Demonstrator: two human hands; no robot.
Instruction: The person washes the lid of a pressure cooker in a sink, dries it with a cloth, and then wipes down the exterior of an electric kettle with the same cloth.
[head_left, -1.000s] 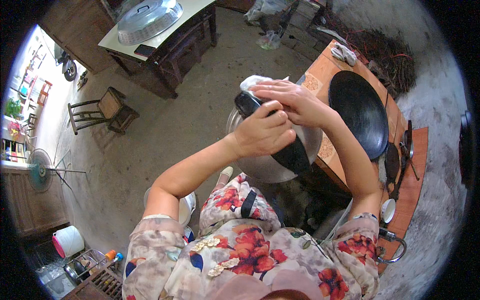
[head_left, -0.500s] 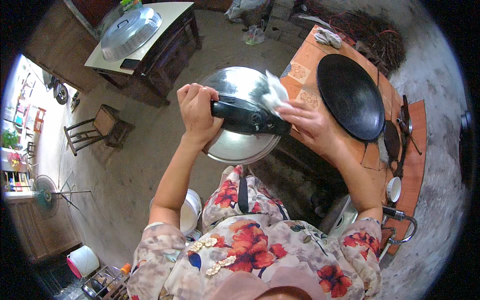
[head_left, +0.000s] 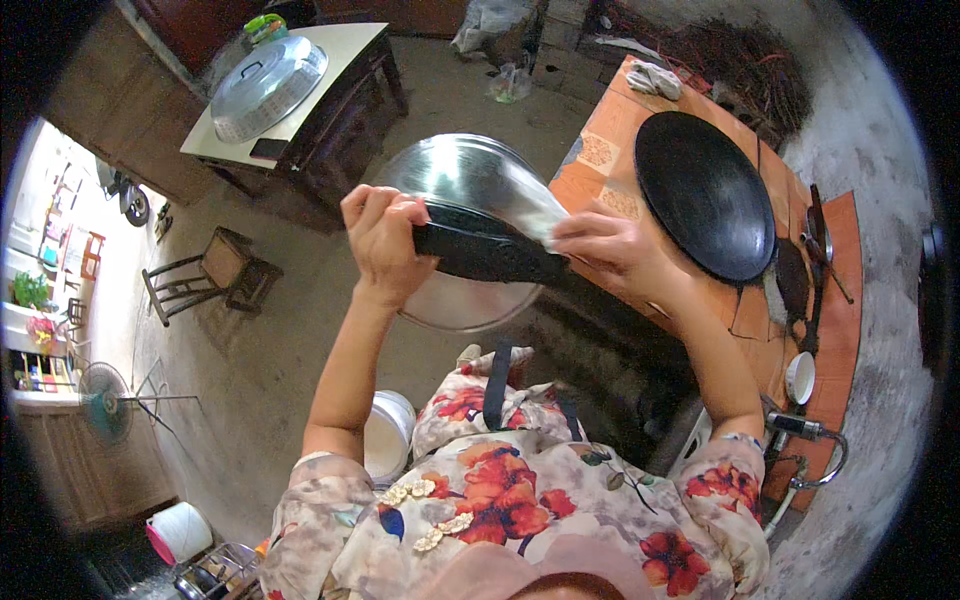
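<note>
In front of me I hold up a round, shiny metal pot lid (head_left: 455, 165) with a thick black handle (head_left: 475, 245) across its middle. It looks like a pressure cooker lid. My left hand (head_left: 385, 240) is wrapped round the handle's left end. A white cloth (head_left: 543, 218), smeared by motion, is pinched in my right hand (head_left: 608, 245) at the lid's right side, close to the handle's other end. The lid is tilted, and its lower part shows below the handle.
To the right, a black wok (head_left: 705, 195) sits on an orange tiled stove top (head_left: 590, 180), with a white bowl (head_left: 799, 378) and a tap (head_left: 800, 425) nearer. A table (head_left: 340, 50) bearing a domed metal cover (head_left: 268, 88), a wooden chair (head_left: 228, 262) and a white bucket (head_left: 388, 437) stand leftward.
The lid has tilted further and shifted slightly left with my left hand. My right hand has drawn the cloth down toward the handle's right end. The whole view has turned a little.
</note>
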